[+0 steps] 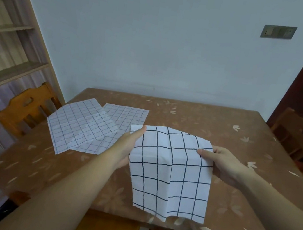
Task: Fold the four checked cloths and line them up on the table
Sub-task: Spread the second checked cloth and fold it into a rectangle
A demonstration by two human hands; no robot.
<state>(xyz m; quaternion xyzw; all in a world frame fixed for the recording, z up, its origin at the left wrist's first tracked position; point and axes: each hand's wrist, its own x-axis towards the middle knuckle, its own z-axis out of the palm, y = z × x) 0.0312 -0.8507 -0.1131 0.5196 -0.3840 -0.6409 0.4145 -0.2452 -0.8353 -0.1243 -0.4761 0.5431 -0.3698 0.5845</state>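
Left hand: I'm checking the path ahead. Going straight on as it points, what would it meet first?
The left hand points away and rightward; probably the rear fine-checked cloth first, though depth is unclear.

Bold-checked cloth (170, 171): thin woven fabric, matt, creased. Fine-checked cloths (80, 124): matt, fold-lined. Table (213, 123): glossy smooth floral-print cover. Chair (26, 106): varnished wood. Shelving (11, 42): pale matt wood-grain.

A home dining room, seen from where you stand at the table.

You face a table (194, 120) under a brown flower-print cover, with wooden chairs at nine (26, 106) and three o'clock (298, 138), open wooden shelving (8, 42) at ten o'clock, and a wall switch plate (278, 31) on the pale plaster at one o'clock.
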